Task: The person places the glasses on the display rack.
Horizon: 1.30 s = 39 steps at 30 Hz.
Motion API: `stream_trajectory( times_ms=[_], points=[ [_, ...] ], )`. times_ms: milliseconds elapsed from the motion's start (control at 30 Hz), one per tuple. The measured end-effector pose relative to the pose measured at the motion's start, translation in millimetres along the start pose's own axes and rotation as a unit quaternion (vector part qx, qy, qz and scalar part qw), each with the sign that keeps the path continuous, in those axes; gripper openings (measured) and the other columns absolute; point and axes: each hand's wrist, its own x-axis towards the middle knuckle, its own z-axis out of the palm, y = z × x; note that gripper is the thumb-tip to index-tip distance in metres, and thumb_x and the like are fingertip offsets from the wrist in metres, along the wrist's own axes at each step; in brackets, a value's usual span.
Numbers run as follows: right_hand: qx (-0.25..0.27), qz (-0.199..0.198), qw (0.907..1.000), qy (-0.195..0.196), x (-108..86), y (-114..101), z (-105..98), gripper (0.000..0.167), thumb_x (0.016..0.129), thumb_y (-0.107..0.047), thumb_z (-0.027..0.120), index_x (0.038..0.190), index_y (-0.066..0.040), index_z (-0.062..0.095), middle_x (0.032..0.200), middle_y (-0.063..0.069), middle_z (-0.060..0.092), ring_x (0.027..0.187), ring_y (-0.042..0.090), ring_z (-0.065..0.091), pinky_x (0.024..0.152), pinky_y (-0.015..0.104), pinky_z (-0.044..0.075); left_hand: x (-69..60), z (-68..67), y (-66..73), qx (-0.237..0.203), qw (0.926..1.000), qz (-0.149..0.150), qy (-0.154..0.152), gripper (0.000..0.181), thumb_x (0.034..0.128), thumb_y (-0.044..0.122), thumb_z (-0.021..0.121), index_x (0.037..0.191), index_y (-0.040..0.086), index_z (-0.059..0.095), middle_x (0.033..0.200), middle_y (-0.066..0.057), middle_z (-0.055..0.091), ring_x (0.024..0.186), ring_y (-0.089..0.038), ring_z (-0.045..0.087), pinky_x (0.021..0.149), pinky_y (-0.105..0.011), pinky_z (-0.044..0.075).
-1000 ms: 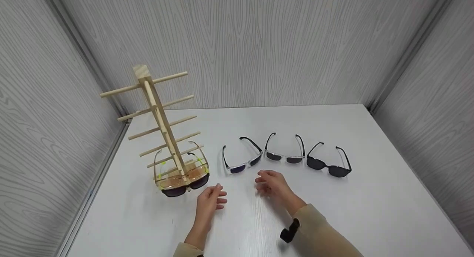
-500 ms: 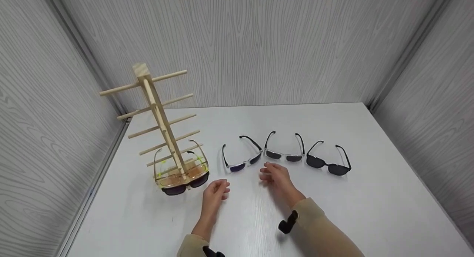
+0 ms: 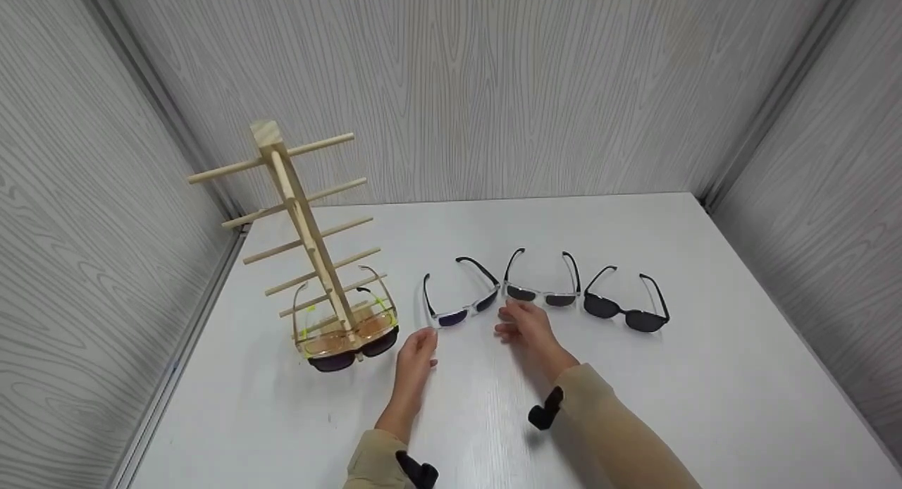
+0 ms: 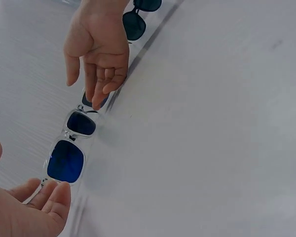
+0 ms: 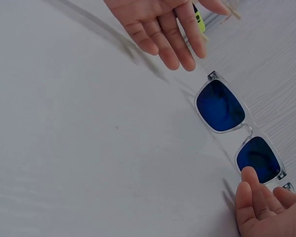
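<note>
Clear-framed sunglasses with blue lenses and black temples (image 3: 452, 318) are lying mid-frame on the white tabletop (image 3: 705, 376), temples pointing up-frame. Left hand (image 3: 414, 358) is hovering near their left end: fingers loosely extended, thumb apart, gripping nothing; can't tell if fingertips are touching. Right hand (image 3: 525, 323) is hovering near their right end, fingers relaxed, slightly bent, not holding anything. Clear-framed sunglasses with grey lenses (image 3: 560, 301) are sitting just right of the blue pair; all-black sunglasses (image 3: 602, 307) are lying further right. Pale wooden peg stand (image 3: 308, 228) is standing at left, carrying eyewear low down.
</note>
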Motion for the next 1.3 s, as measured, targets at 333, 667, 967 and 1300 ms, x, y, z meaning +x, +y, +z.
stream_trajectory(
  times_ms=[333,667,967,1300],
  points=[
    [-0.008,0.012,0.9998,-0.009,8.5,-10,3,0.041,0.097,-0.021,0.051,0.13,0.002,0.044,0.123,0.023,0.053,0.073,0.021,0.065,0.061,0.031,0.052,9.6,6.6,4.7,-0.006,0.9996,-0.026,0.004,0.045,0.0955,0.027,0.052,0.13,-0.001,0.046,0.124,-0.017,0.051,0.11,-0.027,0.051,0.085,-0.037,0.046],
    [-0.015,0.018,0.9997,0.0,14.5,-13,3,0.043,0.096,-0.021,0.052,0.133,0.0,0.043,0.125,0.019,0.051,0.076,0.025,0.065,0.063,0.032,0.052,18.1,10.1,7.6,-0.007,0.9986,-0.053,0.002,0.049,0.0952,0.029,0.052,0.133,-0.001,0.041,0.123,-0.017,0.052,0.101,-0.024,0.055,0.08,-0.034,0.048],
    [-0.034,0.023,0.9991,-0.006,19.5,-17,10,0.047,0.096,-0.023,0.053,0.136,-0.003,0.041,0.128,0.018,0.049,0.072,0.021,0.064,0.062,0.032,0.053,25.6,14.3,7.4,-0.008,0.9984,-0.054,0.016,0.048,0.0946,0.027,0.053,0.131,-0.002,0.042,0.118,-0.017,0.054,0.095,-0.024,0.057,0.074,-0.032,0.048],
    [-0.045,0.023,0.9987,-0.008,24.0,-16,18,0.045,0.096,-0.023,0.053,0.135,-0.002,0.043,0.122,0.02,0.053,0.067,0.021,0.065,0.061,0.032,0.054,33.9,17.5,5.2,0.025,0.9979,-0.049,0.033,0.052,0.0946,0.03,0.052,0.133,-0.004,0.04,0.117,-0.018,0.055,0.09,-0.022,0.058,0.069,-0.029,0.049]
  ],
)
